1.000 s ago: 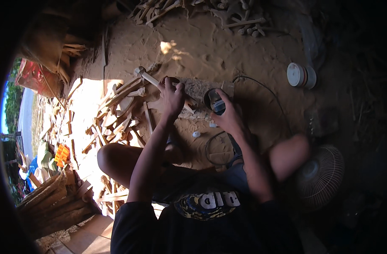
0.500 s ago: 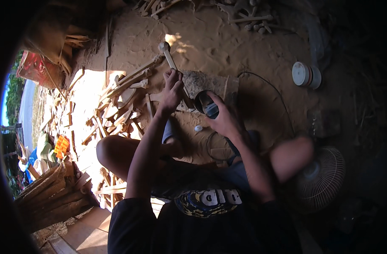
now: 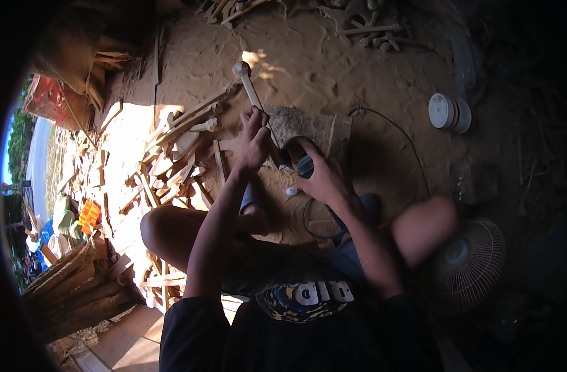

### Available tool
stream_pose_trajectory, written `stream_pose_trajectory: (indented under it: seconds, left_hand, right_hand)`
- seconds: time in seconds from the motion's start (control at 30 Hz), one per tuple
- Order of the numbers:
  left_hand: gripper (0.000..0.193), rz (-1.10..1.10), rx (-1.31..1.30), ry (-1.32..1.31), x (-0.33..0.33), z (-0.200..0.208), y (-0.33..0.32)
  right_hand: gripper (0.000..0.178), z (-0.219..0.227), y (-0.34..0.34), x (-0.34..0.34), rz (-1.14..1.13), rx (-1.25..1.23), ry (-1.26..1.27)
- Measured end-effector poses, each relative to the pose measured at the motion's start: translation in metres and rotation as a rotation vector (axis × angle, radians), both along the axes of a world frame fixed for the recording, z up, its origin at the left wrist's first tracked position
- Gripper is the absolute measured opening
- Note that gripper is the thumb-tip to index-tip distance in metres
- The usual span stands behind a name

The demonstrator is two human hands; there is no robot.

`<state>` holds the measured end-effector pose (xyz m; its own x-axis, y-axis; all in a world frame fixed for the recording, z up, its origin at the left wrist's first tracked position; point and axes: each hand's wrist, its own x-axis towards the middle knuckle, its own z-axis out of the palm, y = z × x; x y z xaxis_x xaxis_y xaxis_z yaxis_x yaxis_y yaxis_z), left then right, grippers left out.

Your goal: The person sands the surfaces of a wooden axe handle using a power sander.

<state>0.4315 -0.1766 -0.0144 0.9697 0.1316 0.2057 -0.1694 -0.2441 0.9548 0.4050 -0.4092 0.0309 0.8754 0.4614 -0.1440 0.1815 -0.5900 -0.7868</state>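
My left hand [image 3: 255,144] is closed around a pale wooden stick [image 3: 252,92] with a rounded knob at its far end. The stick slants from the knob down toward my right hand. My right hand [image 3: 327,180] grips a dark angle grinder [image 3: 304,165], its round head facing the stick's near end. The grinder's head and the wood look to be touching, though shadow hides the exact contact. Just beyond both hands lies a rough, flat block [image 3: 308,126] on the sandy ground.
A heap of wooden pieces [image 3: 172,152] lies to the left, partly in bright sun. A dark cord [image 3: 398,124] curves across the right. Farther right are a white-lidded container [image 3: 441,110] and a round fan [image 3: 472,263]. A small white object [image 3: 291,191] sits near my foot.
The grinder has shifted slightly left, closer to the stick. My left hand and the wooden stick have moved slightly, with both grips unchanged.
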Motion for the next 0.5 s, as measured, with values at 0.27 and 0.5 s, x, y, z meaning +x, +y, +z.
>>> stream_pose_trajectory:
  seconds: [0.27, 0.5]
  left_hand:
    - [0.025, -0.066, 0.079, 0.004, 0.001, 0.002, 0.005]
    - [0.028, -0.033, -0.017, -0.012, 0.001, -0.002, -0.005]
  right_hand:
    - [0.083, -0.012, 0.022, 0.026, -0.02, 0.027, -0.05]
    - [0.082, -0.009, 0.036, 0.032, -0.023, -0.003, -0.086]
